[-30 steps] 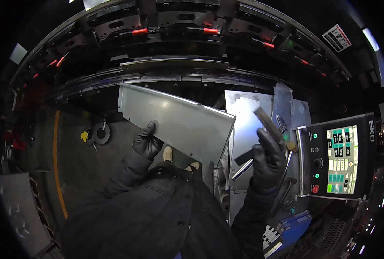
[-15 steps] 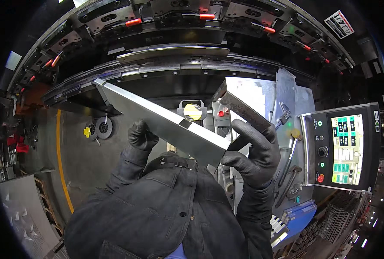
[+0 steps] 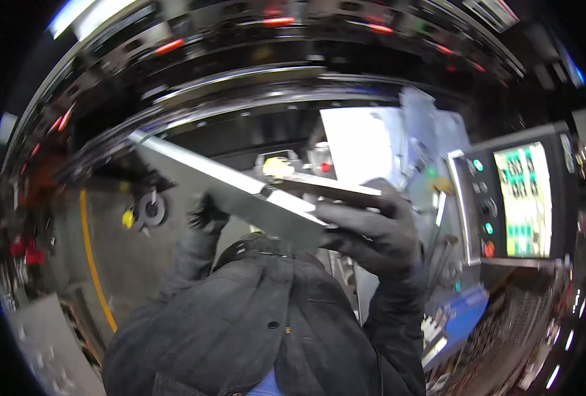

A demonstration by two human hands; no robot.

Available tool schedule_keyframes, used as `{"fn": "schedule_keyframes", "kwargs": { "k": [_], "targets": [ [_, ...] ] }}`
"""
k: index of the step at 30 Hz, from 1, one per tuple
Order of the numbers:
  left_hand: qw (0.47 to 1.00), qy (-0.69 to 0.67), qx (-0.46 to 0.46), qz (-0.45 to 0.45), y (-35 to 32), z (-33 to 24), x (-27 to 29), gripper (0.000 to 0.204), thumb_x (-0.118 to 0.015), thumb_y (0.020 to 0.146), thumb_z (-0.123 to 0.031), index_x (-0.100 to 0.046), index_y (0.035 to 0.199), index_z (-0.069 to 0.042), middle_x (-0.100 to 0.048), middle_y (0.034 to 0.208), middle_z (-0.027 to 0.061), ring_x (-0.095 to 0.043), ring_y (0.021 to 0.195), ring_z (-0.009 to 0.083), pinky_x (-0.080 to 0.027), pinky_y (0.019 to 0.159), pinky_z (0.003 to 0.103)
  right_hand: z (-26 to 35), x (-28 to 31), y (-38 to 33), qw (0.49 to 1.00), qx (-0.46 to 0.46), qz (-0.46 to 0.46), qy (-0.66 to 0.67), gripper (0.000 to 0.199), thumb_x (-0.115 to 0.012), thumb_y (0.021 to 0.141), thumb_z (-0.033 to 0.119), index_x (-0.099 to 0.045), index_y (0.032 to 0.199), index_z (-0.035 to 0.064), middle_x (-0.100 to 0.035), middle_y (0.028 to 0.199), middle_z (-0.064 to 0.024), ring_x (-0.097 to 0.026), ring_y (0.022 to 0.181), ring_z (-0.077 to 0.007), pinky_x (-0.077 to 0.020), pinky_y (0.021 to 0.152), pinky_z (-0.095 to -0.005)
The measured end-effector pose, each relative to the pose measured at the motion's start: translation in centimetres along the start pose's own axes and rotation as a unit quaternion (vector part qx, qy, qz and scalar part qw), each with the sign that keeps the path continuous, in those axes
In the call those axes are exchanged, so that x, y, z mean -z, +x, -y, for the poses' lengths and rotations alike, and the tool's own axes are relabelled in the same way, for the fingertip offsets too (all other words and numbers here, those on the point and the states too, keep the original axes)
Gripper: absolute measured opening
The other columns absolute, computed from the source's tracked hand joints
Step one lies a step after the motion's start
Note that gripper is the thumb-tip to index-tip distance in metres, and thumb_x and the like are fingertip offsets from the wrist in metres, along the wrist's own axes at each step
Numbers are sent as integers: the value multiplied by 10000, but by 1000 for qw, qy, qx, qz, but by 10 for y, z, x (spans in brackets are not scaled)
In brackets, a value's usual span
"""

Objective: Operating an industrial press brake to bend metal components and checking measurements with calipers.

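Note:
A grey sheet-metal panel (image 3: 237, 206) with a bright folded edge and a small dark mark slants across in front of my body. My left hand (image 3: 207, 212), in a dark glove, closes on its near lower edge; motion blurs the fingers. At the panel's right end is my right hand (image 3: 375, 228), also gloved, its fingers wrapped round a dark steel square (image 3: 336, 188). One blade of the square lies close above the panel's bright edge; I cannot tell if they touch. The fingertips of that hand meet the panel's end.
Ahead runs a press brake's long bed (image 3: 240, 109), with red-handled clamps above. On the right, a bench carries white sheets (image 3: 359, 145) and hand tools beside a lit control panel (image 3: 527, 198). A yellow-topped pedal (image 3: 277, 166) is beyond the panel. A blue box (image 3: 464, 317) stands lower right.
The square has swung leftward and flatter, its blade now near the panel's edge. My right hand has moved left with it. The whole view has shifted and blurred.

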State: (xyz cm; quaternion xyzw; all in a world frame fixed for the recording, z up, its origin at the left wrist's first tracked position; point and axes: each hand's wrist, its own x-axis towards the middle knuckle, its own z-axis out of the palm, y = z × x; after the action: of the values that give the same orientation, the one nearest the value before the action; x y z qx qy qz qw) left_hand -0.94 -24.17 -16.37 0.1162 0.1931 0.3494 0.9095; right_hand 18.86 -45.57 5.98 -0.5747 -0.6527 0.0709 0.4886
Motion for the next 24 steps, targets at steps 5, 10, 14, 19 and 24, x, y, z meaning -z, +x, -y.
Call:
{"fn": "schedule_keyframes", "kwargs": {
  "k": [5,10,14,19,24],
  "targets": [
    [987,36,145,60,-18,-17,13,329,-588,818,-50,-525,1140,-25,-594,1081,100,-599,930,189,-475,842,283,-29,-14,-3,990,88,-107,27,208,-663,757,248,-652,880,81,-521,832,-72,-482,629,-174,-412,548,-291],
    [978,97,165,89,-31,-20,20,352,-583,819,-34,-508,1163,-13,-576,1115,114,-583,962,199,-456,870,292,-30,-7,-31,952,-10,-270,146,191,-655,711,-3,-658,894,53,-614,1053,-94,-478,583,-108,-416,569,-216],
    [978,143,126,90,-26,-28,18,370,-579,820,-21,-495,1180,-4,-562,1143,125,-571,988,207,-440,891,299,-74,21,-151,792,-324,-516,35,252,-520,775,-52,-637,981,35,-613,938,-32,-475,647,-60,-412,604,-173],
    [979,182,51,82,-8,-14,-5,394,-574,821,-5,-478,1203,8,-544,1177,139,-555,1019,217,-421,919,308,-114,73,-273,727,-374,-562,-124,292,-514,776,-9,-620,1041,47,-617,936,-27,-514,689,-104,-432,642,-211],
    [948,265,122,129,12,-21,4,359,-565,838,-25,-495,1190,4,-557,1154,136,-563,990,207,-418,903,299,-161,109,-358,754,-364,-492,-239,350,-558,756,68,-596,1104,64,-626,920,-35,-561,751,-170,-458,680,-279]
  ]
}}
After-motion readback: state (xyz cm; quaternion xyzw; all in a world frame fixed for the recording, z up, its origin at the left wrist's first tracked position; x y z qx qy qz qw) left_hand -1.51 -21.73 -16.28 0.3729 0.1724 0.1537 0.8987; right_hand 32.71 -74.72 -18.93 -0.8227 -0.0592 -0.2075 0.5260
